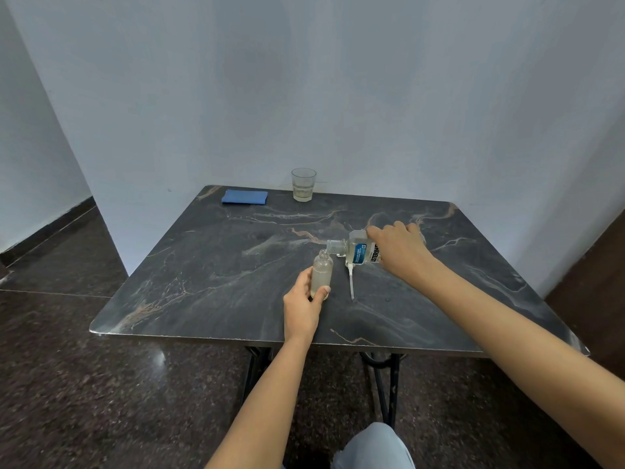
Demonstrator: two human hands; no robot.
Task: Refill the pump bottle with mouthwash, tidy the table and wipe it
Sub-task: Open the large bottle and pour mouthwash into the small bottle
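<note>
My left hand (302,301) grips a small clear pump bottle (321,274) that stands upright on the dark marble table (220,265), its neck open. My right hand (400,247) holds a clear mouthwash bottle (358,250) with a blue label, tipped on its side, its open mouth just above and to the right of the small bottle's neck. The small bottle holds pale liquid. A white pump head with its long tube (351,279) lies on the table just right of the small bottle, below the mouthwash bottle.
A folded blue cloth (245,197) lies at the table's far left corner. A drinking glass (303,184) with a little pale liquid stands at the far edge by the white wall. My knee (373,446) shows below the table's near edge.
</note>
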